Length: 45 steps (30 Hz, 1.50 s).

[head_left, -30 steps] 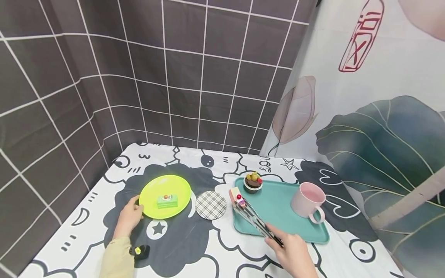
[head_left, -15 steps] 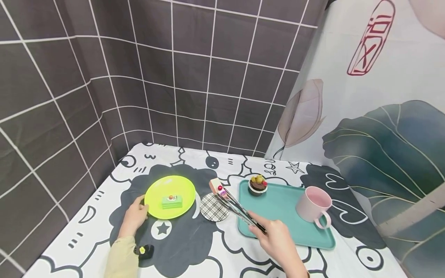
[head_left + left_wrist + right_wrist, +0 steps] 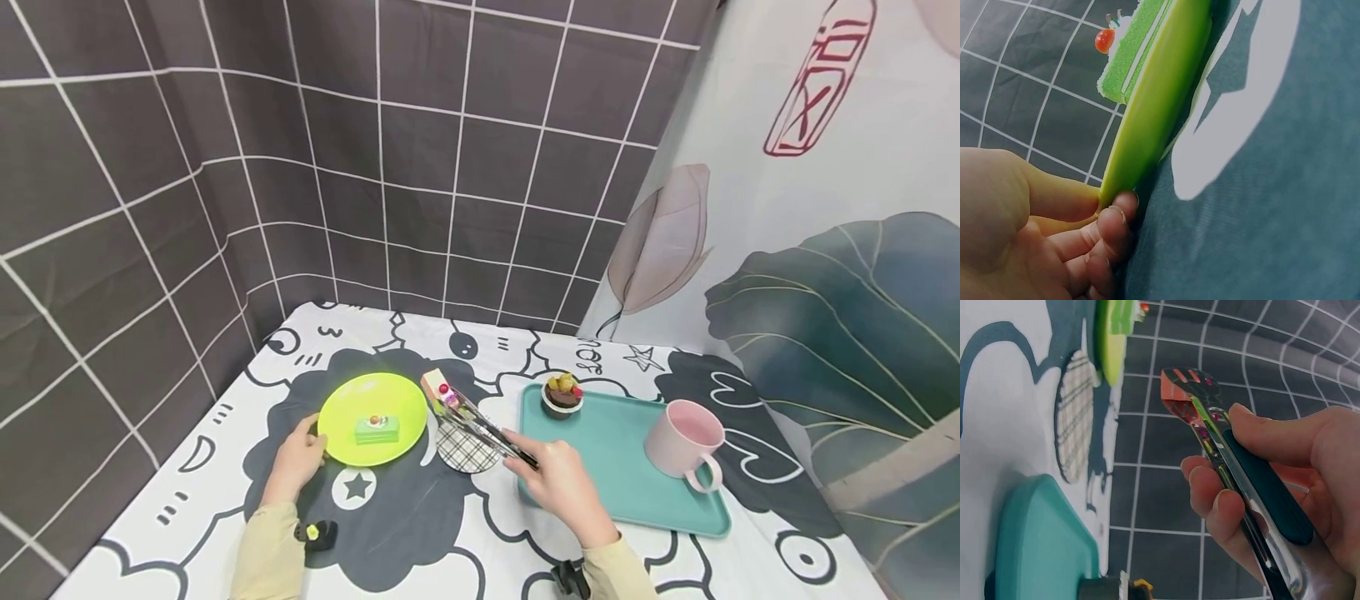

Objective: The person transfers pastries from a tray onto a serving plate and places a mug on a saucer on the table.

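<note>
My left hand pinches the near-left rim of a lime-green plate, thumb on top and fingers beneath, as the left wrist view shows. On that plate lies a green cake slice topped with white cream and an orange-red ball. My right hand grips metal tongs with dark handle grips. Between the tips of the tongs is a pink-orange cake slice with a red berry on top, raised in the air just right of the plate. The tongs overlap a round plaid coaster in the head view.
To the right, a teal tray bears a chocolate cupcake at its far-left corner and a pink mug at its right. A patterned cloth covers the table, and a dark grid curtain hangs behind it.
My right hand has carried the tongs and the pink-orange cake slice leftward, from over the tray's left edge, across the coaster, to the plate's right edge. My left hand stays at the rim.
</note>
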Available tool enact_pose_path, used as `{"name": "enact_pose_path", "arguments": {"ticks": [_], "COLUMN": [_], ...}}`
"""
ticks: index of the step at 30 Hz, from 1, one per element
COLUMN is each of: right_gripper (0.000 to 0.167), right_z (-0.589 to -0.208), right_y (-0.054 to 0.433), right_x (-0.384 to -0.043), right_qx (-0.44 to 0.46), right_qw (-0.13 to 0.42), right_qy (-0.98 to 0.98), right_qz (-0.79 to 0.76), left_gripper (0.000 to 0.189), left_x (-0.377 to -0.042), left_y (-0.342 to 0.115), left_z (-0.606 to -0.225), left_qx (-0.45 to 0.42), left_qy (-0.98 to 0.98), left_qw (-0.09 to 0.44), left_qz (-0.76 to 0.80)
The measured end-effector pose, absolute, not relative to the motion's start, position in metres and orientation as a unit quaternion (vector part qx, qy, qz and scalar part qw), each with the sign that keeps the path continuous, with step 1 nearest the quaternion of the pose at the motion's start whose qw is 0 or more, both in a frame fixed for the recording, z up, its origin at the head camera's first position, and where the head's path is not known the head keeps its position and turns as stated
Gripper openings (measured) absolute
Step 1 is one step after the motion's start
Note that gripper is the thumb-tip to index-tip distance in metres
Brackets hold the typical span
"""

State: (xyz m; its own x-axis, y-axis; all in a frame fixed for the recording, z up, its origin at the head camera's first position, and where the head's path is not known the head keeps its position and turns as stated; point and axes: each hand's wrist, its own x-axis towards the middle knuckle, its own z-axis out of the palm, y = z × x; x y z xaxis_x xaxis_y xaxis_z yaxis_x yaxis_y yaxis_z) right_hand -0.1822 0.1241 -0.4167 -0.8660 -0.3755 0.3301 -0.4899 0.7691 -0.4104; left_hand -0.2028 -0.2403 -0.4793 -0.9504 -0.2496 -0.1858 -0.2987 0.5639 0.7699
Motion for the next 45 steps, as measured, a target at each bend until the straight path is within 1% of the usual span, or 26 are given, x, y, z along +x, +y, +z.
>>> {"name": "enact_pose_path", "arguments": {"ticks": [5, 8, 15, 21, 27, 34, 45], "right_gripper": [0.035, 0.035, 0.033, 0.031, 0.031, 0.029, 0.028], "right_z": [-0.422, -0.425, -0.435, -0.445, -0.448, -0.449, -0.447], "right_y": [0.117, 0.111, 0.099, 0.091, 0.083, 0.073, 0.065], "right_x": [-0.193, -0.199, -0.215, -0.221, -0.224, -0.227, -0.222], "right_qx": [0.262, 0.269, 0.29, 0.3, 0.304, 0.311, 0.331], "right_qw": [0.141, 0.141, 0.132, 0.122, 0.121, 0.096, 0.076], "right_qy": [-0.927, -0.924, -0.916, -0.917, -0.919, -0.921, -0.917], "right_qz": [0.231, 0.234, 0.246, 0.234, 0.221, 0.214, 0.208], "left_gripper": [0.053, 0.053, 0.053, 0.053, 0.053, 0.053, 0.053], "left_x": [-0.204, -0.205, -0.204, -0.203, -0.204, -0.203, -0.203], "left_y": [-0.239, -0.239, -0.238, -0.238, -0.238, -0.238, -0.238], "left_z": [-0.48, -0.479, -0.477, -0.476, -0.476, -0.478, -0.479], "left_qx": [-0.157, -0.159, -0.164, -0.167, -0.167, -0.169, -0.17], "left_qy": [0.881, 0.88, 0.881, 0.878, 0.876, 0.875, 0.877], "left_qw": [0.031, 0.032, 0.037, 0.031, 0.026, 0.023, 0.022], "left_qz": [0.446, 0.446, 0.443, 0.447, 0.452, 0.454, 0.449]}}
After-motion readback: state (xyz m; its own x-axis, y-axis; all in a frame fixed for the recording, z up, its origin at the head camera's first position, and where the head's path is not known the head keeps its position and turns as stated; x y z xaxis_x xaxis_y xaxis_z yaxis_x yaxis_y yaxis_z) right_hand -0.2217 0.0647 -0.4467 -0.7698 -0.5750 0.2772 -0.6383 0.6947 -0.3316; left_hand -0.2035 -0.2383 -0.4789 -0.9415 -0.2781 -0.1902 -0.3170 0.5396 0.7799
